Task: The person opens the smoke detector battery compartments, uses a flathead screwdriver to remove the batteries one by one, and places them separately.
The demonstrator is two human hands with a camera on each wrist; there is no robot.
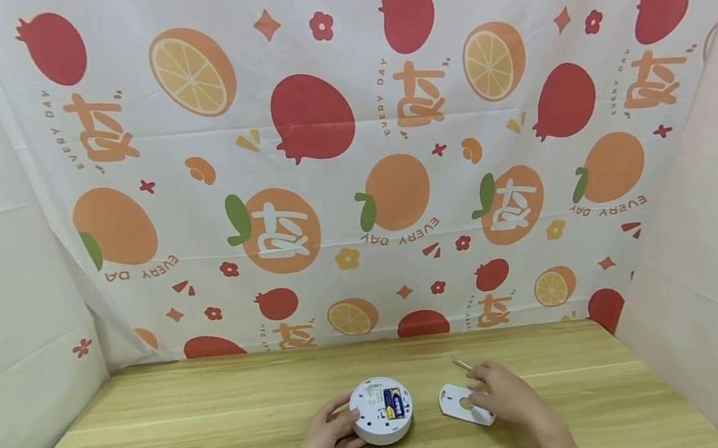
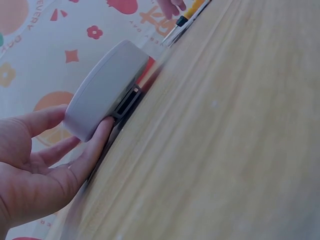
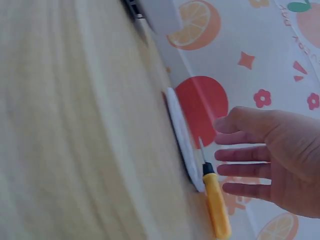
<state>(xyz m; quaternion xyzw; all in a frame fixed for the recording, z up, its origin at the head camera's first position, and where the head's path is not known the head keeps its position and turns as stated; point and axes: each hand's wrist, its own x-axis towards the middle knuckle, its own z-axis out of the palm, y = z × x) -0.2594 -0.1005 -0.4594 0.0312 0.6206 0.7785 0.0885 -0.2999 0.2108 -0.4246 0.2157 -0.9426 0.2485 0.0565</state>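
While my left hand [image 1: 325,437] pinches the round white device [image 1: 376,414] over the counter [image 1: 190,447], my right hand [image 1: 507,396] hangs spread near the white plate [image 1: 457,411] and screwdriver [image 3: 216,205], which a careless brush could set rolling.

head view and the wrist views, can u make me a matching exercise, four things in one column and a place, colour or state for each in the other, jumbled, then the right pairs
1. round case
2. screwdriver
3. plate
4. cloth

A. yellow-handled
B. hanging behind the table, patterned in red and orange
C. white, flat and oblong
D. held by the left hand

Right pairs: 1-D, 2-A, 3-C, 4-B
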